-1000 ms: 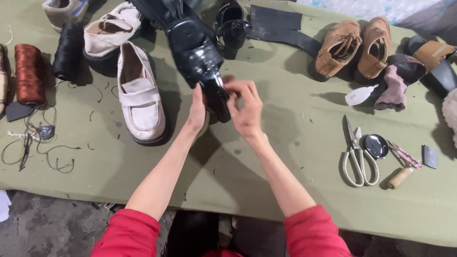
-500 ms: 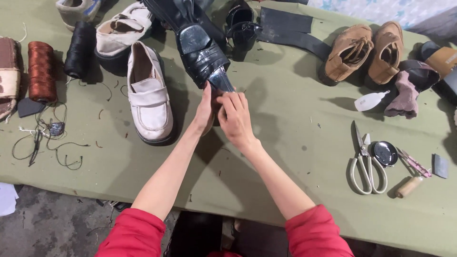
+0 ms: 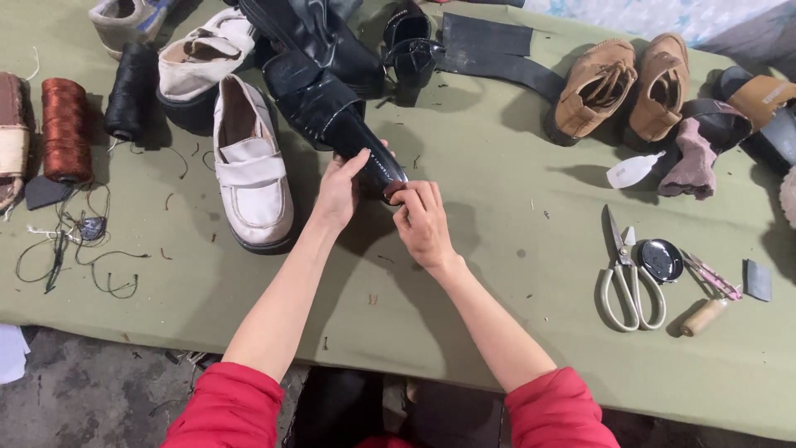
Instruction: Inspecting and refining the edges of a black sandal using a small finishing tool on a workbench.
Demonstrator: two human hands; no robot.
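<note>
A glossy black boot lies tilted on the olive-green table, its heel end toward me. My left hand cups the boot's left side near the heel. My right hand pinches the heel tip, where a small reddish patch shows, with fingers closed on it. A white strap shoe lies just left of my left hand. Both sleeves are red.
Black and rust-red thread spools and loose thread lie at the left. White-handled scissors, a small round tin, an awl and a small white bottle lie at the right. Tan shoes and black rubber strips sit at the back.
The boot has been drawn nearer and turned. My right hand has slid from the boot's side down to its heel tip; my left hand still supports it.
</note>
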